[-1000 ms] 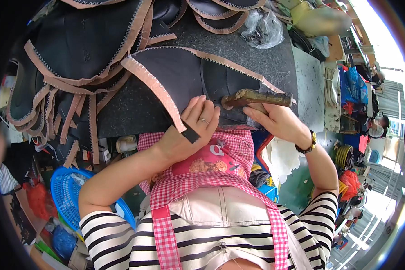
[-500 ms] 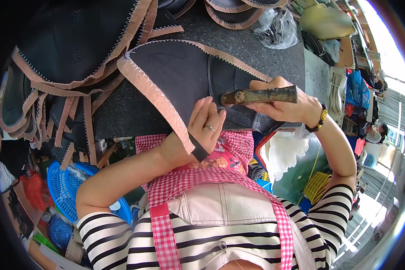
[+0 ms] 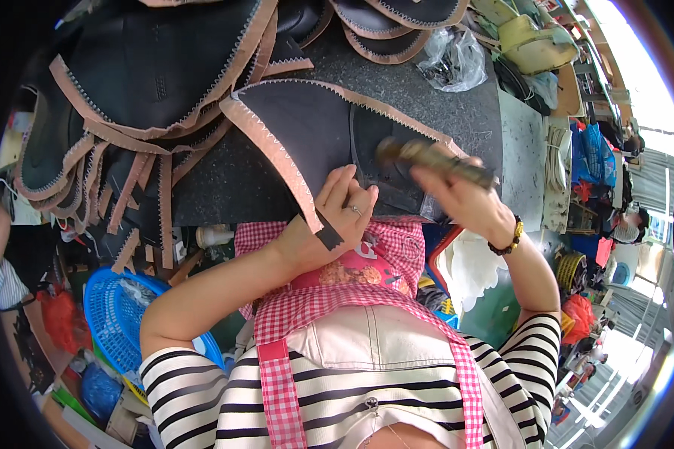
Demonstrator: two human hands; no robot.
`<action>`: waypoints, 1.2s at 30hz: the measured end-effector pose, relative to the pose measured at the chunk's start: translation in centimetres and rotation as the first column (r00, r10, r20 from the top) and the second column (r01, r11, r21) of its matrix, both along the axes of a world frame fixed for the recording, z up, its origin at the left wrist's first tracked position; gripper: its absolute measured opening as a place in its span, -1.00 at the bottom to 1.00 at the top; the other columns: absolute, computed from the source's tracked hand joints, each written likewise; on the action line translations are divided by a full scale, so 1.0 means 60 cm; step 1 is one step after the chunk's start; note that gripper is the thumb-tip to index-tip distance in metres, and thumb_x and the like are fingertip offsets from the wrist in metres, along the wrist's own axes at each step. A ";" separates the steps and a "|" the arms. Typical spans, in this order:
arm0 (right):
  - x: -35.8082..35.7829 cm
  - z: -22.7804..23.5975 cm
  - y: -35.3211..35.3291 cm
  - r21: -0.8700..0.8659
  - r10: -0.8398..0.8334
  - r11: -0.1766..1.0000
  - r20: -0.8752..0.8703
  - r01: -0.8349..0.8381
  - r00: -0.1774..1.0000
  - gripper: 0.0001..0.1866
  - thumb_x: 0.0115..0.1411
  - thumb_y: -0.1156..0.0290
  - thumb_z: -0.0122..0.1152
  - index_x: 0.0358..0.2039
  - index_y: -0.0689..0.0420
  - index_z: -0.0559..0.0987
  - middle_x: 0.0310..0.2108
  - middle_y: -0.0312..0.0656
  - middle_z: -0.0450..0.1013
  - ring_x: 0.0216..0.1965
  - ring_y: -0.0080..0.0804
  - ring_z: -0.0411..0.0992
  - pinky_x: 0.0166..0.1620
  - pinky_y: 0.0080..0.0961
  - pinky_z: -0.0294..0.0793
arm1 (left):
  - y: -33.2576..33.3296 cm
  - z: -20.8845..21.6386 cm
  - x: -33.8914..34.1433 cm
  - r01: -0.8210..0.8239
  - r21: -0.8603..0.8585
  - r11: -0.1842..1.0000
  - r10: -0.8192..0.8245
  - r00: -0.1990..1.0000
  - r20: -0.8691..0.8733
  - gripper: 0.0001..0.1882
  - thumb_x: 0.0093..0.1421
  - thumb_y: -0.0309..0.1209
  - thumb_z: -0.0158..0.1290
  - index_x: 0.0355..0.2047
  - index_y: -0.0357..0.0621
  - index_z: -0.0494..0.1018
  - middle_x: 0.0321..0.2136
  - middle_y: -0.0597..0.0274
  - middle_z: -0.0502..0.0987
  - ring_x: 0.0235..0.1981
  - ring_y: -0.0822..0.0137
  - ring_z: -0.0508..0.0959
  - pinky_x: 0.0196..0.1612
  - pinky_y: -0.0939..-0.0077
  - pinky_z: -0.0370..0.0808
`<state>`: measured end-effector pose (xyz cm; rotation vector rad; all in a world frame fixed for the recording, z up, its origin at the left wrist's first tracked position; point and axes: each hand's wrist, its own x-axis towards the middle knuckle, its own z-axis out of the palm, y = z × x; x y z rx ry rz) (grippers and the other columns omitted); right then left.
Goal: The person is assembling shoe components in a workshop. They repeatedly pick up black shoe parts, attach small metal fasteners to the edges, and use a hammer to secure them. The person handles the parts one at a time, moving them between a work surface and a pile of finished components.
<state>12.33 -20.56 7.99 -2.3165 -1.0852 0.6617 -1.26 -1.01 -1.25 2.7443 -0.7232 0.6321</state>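
Centrally in the frame, a tan-edged black panel is lying on the dark tabletop. The left hand is resting on it, fingers together, any pinch unclear; right of centre, the right hand is gripping a blurred hammer-like tool.

Speckled tabletop lies open beyond the black panel; a plastic bag (see-through, crumpled) bounds it. Heaped tan-edged panels block the left; the right hand and blurred tool, the right.
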 end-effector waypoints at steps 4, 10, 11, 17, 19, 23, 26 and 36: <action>0.062 0.001 -0.072 0.181 -0.494 0.869 0.274 0.461 0.825 -0.81 0.22 0.32 0.14 -0.25 0.15 0.48 -0.41 -0.10 0.50 -0.44 -0.11 0.49 -0.35 -0.25 0.44 | -0.009 0.071 0.002 0.001 -0.059 0.998 -0.008 0.994 -0.112 -0.56 0.00 -0.51 0.01 -0.06 -0.35 0.47 -0.28 -0.03 0.46 -0.13 0.01 0.54 0.04 0.24 0.49; 0.165 -0.099 -0.298 0.070 -0.340 0.884 0.775 0.462 0.533 -0.79 0.20 0.29 0.13 -0.20 0.08 0.43 -0.38 -0.08 0.45 -0.36 -0.02 0.48 -0.32 -0.18 0.44 | 0.031 0.344 0.171 0.037 -0.213 0.976 -0.043 0.999 -0.025 -0.54 -0.02 -0.60 0.04 -0.04 -0.17 0.52 -0.36 0.14 0.52 -0.30 0.28 0.56 -0.14 0.46 0.50; 0.153 -0.099 -0.323 0.073 -0.344 0.879 0.781 0.470 0.521 -0.79 0.19 0.29 0.14 -0.20 0.06 0.43 -0.38 -0.08 0.43 -0.37 -0.02 0.47 -0.32 -0.16 0.44 | 0.044 0.370 0.230 0.106 -0.271 0.957 -0.098 0.994 0.043 -0.54 0.00 -0.63 0.02 -0.03 -0.15 0.53 -0.39 0.20 0.53 -0.36 0.37 0.55 -0.21 0.53 0.50; 0.142 -0.086 -0.285 0.186 -0.378 0.883 0.826 0.431 0.419 -0.78 0.11 0.45 0.14 -0.20 0.14 0.52 -0.24 -0.08 0.40 -0.13 -0.11 0.39 -0.15 -0.24 0.45 | 0.181 0.457 0.481 -0.313 -0.545 0.778 -0.089 0.803 -0.589 -0.51 0.05 -0.65 -0.03 0.03 -0.12 0.51 -0.36 0.44 0.55 -0.32 0.63 0.48 -0.22 0.75 0.40; 0.160 -0.065 -0.205 0.417 -0.518 0.855 0.672 0.308 0.529 -0.82 0.11 0.51 0.12 -0.24 0.17 0.56 -0.25 -0.08 0.44 -0.16 -0.08 0.43 -0.12 -0.27 0.46 | 0.292 0.369 0.559 -0.326 -0.527 0.785 -0.047 0.817 -0.575 -0.51 0.06 -0.61 0.05 0.05 -0.14 0.49 -0.27 0.33 0.59 -0.23 0.53 0.51 -0.11 0.65 0.41; 0.187 -0.060 -0.041 0.384 -0.361 0.884 0.202 0.265 0.911 -0.81 0.13 0.40 0.17 -0.29 0.21 0.62 -0.31 0.00 0.51 -0.24 -0.01 0.49 -0.17 -0.25 0.46 | 0.306 0.279 0.567 -0.507 -0.612 0.607 0.154 0.830 -0.536 -0.57 0.01 -0.40 0.26 -0.10 -0.31 0.54 -0.15 0.15 0.59 -0.12 0.36 0.54 -0.05 0.48 0.44; 0.210 -0.076 0.040 0.134 -0.341 0.940 0.355 0.313 0.871 -0.75 0.10 0.25 0.22 -0.31 0.16 0.65 -0.31 -0.01 0.50 -0.22 0.00 0.50 -0.15 -0.18 0.47 | 0.293 0.321 0.519 -0.517 -0.478 0.710 0.584 0.811 -0.010 -0.62 0.19 -0.29 0.13 -0.01 -0.16 0.49 -0.26 0.07 0.60 -0.23 0.33 0.60 -0.18 0.45 0.48; 0.202 -0.089 0.017 0.494 -0.495 0.759 0.015 0.424 0.869 -0.89 -0.02 0.54 0.32 -0.41 0.23 0.62 -0.54 -0.17 0.56 -0.48 -0.50 0.52 -0.38 -0.56 0.46 | 0.000 0.135 0.146 -0.220 -0.616 0.756 0.072 0.964 -0.256 -0.52 0.13 -0.34 0.22 0.04 -0.20 0.39 -0.20 0.09 0.50 -0.35 0.28 0.59 -0.29 0.43 0.56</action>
